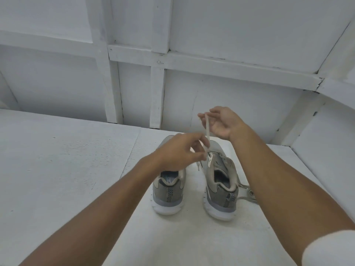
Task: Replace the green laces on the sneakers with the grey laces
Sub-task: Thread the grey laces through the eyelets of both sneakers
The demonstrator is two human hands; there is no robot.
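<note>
we are threading the grey lace into the right sneaker, which stands heel toward us on the white surface just beside the left sneaker; to do this well we would keep the lace flat and untwisted, draw it up in a straight line from the eyelet, and steady the low end so the shoe does not tip or slide as we pull. the right hand is raised above the toe end, thumb and forefinger closed on the top of the lace, the other fingers loosely spread and holding nothing. the left hand hovers over the left sneaker, its fingers curled in and pinching the same lace low down, near the right sneaker's tongue. the lace runs taut between the two hands. another loose lace lies on the surface touching the right sneaker's outer side; we cannot tell its colour for sure
</note>
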